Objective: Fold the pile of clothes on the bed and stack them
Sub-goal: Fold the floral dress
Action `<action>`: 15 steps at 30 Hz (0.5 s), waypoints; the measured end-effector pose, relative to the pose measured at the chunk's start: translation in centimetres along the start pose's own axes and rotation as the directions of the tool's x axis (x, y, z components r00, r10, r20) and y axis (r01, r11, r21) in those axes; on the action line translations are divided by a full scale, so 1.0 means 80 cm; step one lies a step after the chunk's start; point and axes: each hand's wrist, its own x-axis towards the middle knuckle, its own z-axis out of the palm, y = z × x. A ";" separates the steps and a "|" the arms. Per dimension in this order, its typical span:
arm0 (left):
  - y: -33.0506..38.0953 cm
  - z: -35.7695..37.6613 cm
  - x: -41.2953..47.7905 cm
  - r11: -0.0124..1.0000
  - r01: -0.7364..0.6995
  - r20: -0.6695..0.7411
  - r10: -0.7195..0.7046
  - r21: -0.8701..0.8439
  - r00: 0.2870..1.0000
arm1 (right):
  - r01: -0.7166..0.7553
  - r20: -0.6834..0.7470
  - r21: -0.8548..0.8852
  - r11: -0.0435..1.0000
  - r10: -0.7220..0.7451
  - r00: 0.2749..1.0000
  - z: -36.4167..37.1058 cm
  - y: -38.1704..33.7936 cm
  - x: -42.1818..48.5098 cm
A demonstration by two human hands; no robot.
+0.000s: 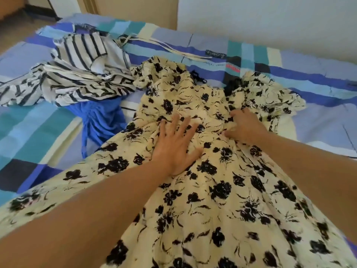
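Pressing floral dress (222,190) flat, left hand (175,146) was spread; right hand (245,126) gripped its fabric; bed (38,122) also held striped top (81,74).

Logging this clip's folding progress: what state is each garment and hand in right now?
floral dress: spread out, unfolded
striped garment: crumpled, unfolded
blue garment: crumpled, partly under striped garment
left hand: flat, fingers spread, pressing floral dress
right hand: fingers curled into floral dress
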 end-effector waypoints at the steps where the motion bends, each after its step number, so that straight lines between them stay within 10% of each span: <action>1: -0.001 0.010 0.004 1.000 -0.010 -0.029 0.010 -0.014 1.000 | 0.021 0.035 -0.018 1.000 -0.021 0.999 -0.010 0.007 0.013; 9: 0.000 0.014 0.007 0.999 -0.018 -0.068 0.016 -0.029 0.998 | -0.128 -0.355 -0.233 0.964 0.038 0.934 -0.039 0.031 0.102; 15: -0.001 0.017 0.008 0.999 -0.020 -0.064 0.018 -0.032 0.998 | -0.271 -0.171 -0.110 0.956 0.250 0.953 -0.066 0.075 0.156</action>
